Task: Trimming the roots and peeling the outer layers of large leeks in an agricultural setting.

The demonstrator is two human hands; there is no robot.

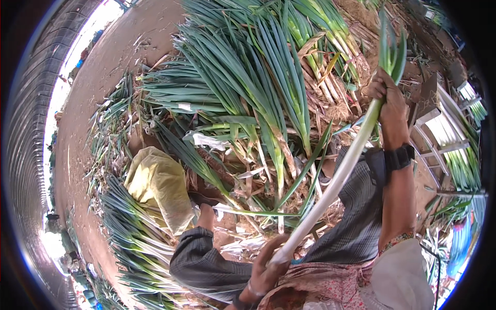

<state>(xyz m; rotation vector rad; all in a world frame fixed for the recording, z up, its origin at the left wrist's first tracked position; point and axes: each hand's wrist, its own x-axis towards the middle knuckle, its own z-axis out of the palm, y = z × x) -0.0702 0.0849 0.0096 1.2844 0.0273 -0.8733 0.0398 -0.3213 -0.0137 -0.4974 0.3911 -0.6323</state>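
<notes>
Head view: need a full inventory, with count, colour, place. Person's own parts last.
held leek: one, white stalk, green leaves, slanting between both hands
leek pile: too many to count, mostly green, top centre
leek row: many, green and white, lower left
sack: one, dull yellow, left of centre
white scrap: one, white, below the pile's leaves
frame: at least one, pale, right side
leeks by the frame: many, green and white, right side
ground: brown, left and beneath
corrugated sheeting: grey, left edge
trousers: one pair, dark checked, lower centre
wristband: one, black, right wrist
left hand: one, around the stalk's base
right hand: one, below the leafy top
</notes>
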